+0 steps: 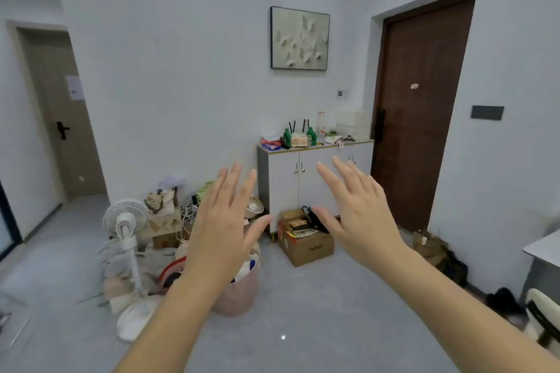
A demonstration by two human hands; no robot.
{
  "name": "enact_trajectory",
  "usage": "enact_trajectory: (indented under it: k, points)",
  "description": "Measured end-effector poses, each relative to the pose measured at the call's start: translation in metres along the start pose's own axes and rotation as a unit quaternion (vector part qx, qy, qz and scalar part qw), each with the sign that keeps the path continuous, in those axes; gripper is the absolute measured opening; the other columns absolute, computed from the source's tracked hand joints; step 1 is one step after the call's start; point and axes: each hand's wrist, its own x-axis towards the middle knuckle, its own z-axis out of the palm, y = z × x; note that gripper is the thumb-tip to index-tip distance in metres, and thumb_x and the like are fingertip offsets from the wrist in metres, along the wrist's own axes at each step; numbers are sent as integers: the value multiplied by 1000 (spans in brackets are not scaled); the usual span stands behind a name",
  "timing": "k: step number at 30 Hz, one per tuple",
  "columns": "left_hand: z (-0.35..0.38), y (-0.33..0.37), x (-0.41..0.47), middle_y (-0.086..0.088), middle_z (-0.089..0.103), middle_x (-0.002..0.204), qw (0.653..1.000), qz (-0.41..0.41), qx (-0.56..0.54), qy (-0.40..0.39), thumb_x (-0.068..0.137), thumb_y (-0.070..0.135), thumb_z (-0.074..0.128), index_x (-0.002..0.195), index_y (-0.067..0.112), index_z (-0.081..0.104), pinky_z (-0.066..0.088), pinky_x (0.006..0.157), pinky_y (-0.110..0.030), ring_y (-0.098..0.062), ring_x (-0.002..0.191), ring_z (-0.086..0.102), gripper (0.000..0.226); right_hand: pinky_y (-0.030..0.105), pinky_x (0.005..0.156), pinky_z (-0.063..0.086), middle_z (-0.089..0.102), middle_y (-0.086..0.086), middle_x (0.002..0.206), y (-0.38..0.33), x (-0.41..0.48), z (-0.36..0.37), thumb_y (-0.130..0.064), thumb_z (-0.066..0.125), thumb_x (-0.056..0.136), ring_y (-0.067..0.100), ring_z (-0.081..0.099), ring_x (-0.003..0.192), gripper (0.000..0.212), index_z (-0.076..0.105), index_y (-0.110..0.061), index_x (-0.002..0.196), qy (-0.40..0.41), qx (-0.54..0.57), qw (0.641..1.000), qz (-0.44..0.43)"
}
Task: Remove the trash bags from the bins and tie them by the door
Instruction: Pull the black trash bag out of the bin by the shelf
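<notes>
A round pale-pink plastic trash bin [242, 294] stands upright on the grey floor [318, 312], overfilled with white rubbish. Well apart to its right, the dark brown wooden door [424, 106] is closed.

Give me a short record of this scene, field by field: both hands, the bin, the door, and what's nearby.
left hand: open, fingers spread, holding nothing
right hand: open, fingers spread, holding nothing
pink bin: on the floor, filled, partly hidden behind the left forearm, not touched
brown door: closed, on the right
white cabinet: left of the door, cluttered top
cardboard box: open, in front of the cabinet
fan: left of the bin
</notes>
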Motion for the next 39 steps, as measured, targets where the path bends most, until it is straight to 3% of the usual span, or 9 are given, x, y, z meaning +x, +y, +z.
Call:
enact_trajectory:
  k: [4,8,10,15,22,27,36,39]
  points:
    - [-3,-31,-23,-7,33,152,1000,-1,16,0,92,64,18,144,18,35,20,115,-35,-25,143,24,71,49,114,26,28,4,156,-32,-1,18,-58,28,91,26,24,144,65,20,-32,149,-18,-3,1000,-11]
    - [-13,-72,-44,-6,34,152,1000,8,11,-1,92,60,30,143,20,33,14,114,-31,-24,144,23,65,48,115,24,24,3,157,-78,-2,38,-60,23,89,25,20,146,65,20,-33,149,-33,15,999,-17]
    - [-22,-98,-55,-6,36,151,1000,7,9,-3,91,56,37,142,20,36,17,114,-33,-23,143,25,63,46,115,24,24,2,158,-109,-4,48,-60,22,89,24,20,146,65,20,-33,149,-39,20,999,-16]
    - [-47,-167,-84,-3,35,151,1000,-4,-10,-26,91,59,32,141,18,42,18,116,-34,-20,144,22,66,47,112,30,31,5,154,-191,-5,75,-57,28,90,27,28,142,63,28,-30,146,-36,45,998,6]
    - [-69,-258,-117,-1,34,152,999,-29,-12,-44,91,59,35,141,20,41,23,115,-36,-18,144,22,64,43,113,24,26,1,156,-289,-2,115,-51,39,94,23,22,144,60,23,-30,148,-68,79,995,5]
    - [-63,-310,-131,-2,35,151,998,-40,-8,-57,89,57,43,140,19,43,20,116,-34,-20,143,25,64,44,114,27,23,0,157,-331,15,151,-58,23,89,22,21,145,65,22,-31,148,-97,88,991,-10]
    - [-23,-405,-118,-4,39,149,994,-68,-8,-82,89,57,39,138,16,44,32,112,-43,-22,142,29,64,44,114,26,21,-2,158,-385,72,243,-59,25,89,20,19,146,65,21,-32,148,-110,118,987,-23]
    - [-13,-442,-107,-6,42,145,994,-74,-6,-85,90,65,29,136,15,46,34,111,-43,-25,139,33,71,43,115,24,20,-2,158,-403,99,277,-58,27,92,20,17,146,62,21,-32,148,-127,126,984,-26]
